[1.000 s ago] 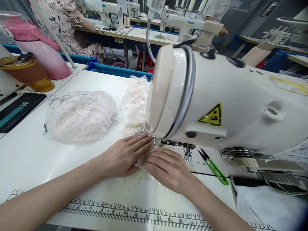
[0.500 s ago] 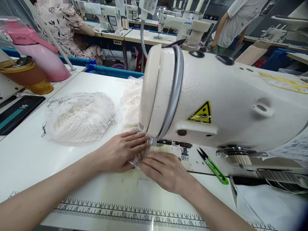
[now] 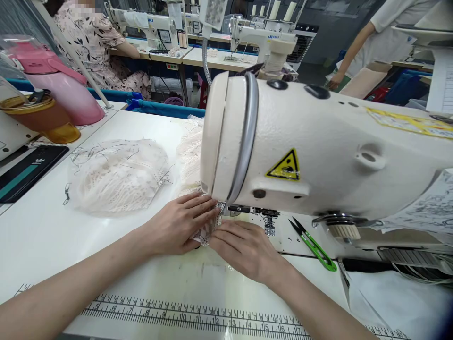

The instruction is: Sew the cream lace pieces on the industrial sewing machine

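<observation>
The lace piece [image 3: 208, 232] lies under the head of the sewing machine [image 3: 318, 151], beside a heap of lace [image 3: 116, 174] that looks already stitched, pressed flat by the left hand [image 3: 177, 226] and right hand [image 3: 244, 248], fingers together, most of it seemingly unsewn.

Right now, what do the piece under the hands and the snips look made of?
Small white perforated piece: apparently matte lace fabric, judging by its open holes. Green-handled thread snips: dark metal blades, seemingly glossy plastic handle.

Hands x2: L [image 3: 180, 226], R [image 3: 247, 248]; lace piles x2 [image 3: 116, 177]; snips x1 [image 3: 313, 245]; bottles x2 [image 3: 67, 89]; phone x1 [image 3: 24, 172]
</observation>
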A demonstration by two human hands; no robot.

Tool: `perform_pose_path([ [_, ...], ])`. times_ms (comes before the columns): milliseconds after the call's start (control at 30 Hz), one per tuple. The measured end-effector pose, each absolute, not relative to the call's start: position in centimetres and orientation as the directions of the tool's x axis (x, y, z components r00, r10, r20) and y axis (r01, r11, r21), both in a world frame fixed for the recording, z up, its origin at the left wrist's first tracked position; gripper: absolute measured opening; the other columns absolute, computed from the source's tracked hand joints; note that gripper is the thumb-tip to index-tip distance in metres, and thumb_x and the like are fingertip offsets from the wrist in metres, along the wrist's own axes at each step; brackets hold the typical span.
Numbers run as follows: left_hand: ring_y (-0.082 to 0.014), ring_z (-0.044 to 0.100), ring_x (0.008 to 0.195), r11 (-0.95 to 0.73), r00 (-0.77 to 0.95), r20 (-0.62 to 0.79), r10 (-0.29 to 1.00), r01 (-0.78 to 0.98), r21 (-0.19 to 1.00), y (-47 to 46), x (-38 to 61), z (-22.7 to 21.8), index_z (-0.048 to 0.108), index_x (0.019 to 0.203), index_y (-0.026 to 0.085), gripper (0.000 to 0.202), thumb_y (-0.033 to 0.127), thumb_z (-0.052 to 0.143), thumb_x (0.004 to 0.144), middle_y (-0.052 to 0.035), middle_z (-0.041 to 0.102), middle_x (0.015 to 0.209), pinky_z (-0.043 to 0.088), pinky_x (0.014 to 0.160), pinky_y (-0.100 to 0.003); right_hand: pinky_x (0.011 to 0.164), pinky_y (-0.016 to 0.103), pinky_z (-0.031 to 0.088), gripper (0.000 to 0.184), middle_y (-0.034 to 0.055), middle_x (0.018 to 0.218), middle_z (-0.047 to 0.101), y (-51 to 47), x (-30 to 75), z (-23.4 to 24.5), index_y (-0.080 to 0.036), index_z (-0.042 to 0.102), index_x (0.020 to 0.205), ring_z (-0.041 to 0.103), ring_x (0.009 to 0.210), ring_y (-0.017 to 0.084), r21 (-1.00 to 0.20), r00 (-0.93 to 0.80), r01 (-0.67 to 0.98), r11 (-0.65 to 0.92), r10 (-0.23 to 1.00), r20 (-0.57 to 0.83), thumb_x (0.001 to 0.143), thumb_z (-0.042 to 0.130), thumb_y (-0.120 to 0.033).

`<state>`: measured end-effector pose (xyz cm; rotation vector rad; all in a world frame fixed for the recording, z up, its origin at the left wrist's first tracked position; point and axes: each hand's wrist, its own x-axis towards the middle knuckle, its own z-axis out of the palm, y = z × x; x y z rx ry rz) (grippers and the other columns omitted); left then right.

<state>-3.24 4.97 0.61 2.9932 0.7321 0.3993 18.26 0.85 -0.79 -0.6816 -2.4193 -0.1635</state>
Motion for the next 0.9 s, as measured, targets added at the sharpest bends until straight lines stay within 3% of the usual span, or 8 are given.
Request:
perform_pose_path([
  [267,-0.0309,0.052,0.125,-0.872,0.841,0.237,0.486,0.487,0.057,4.8,-2.9,0.3,0.054,0.128,0.010,0.050,0.029,0.048,0.082,-0.0147,0.062,0.126,0.040,0.107,-0.047,0.078,0.025,0.052,0.023,0.0016,0.082,0.070,0.6,18.9,-1.2,-0.019,0.065,0.086,0.063,0.090,0.014,-0.054,-0.665,0.588,0.807,0.520,0.536,0.087,0.050,-0.003],
  [433,-0.0313,0.052,0.124,-0.864,0.831,0.256,0.495,0.502,0.039,4.6,-2.8,0.1,0.055,0.126,0.010,0.049,0.030,0.049,0.083,-0.0148,0.062,0.125,0.039,0.107,-0.048,0.081,0.024,0.051,0.025,0.0000,0.082,0.069,0.7,19.3,-0.8,-0.021,0.063,0.086,0.063,0.088,0.012,0.006,-0.668,0.635,0.773,0.545,0.506,0.087,0.048,-0.001],
  [600,-0.0309,0.051,0.125,-0.853,0.821,0.266,0.505,0.522,0.009,4.5,-2.8,0.0,0.053,0.130,0.013,0.050,0.032,0.050,0.083,-0.0127,0.061,0.127,0.037,0.108,-0.049,0.082,0.025,0.050,0.017,0.0001,0.081,0.068,1.1,19.7,-0.5,-0.019,0.061,0.087,0.063,0.089,0.012,0.033,-0.682,0.630,0.776,0.532,0.501,0.087,0.053,-0.004],
  [900,-0.0329,0.049,0.127,-0.850,0.827,0.229,0.513,0.527,0.000,4.5,-2.8,-0.1,0.049,0.136,0.016,0.055,0.038,0.053,0.085,-0.0125,0.059,0.129,0.035,0.108,-0.051,0.061,0.025,0.042,0.004,-0.0016,0.081,0.068,1.2,20.3,-0.1,-0.021,0.062,0.091,0.061,0.073,0.011,0.085,-0.636,0.698,0.711,0.561,0.530,0.090,0.059,-0.019],
])
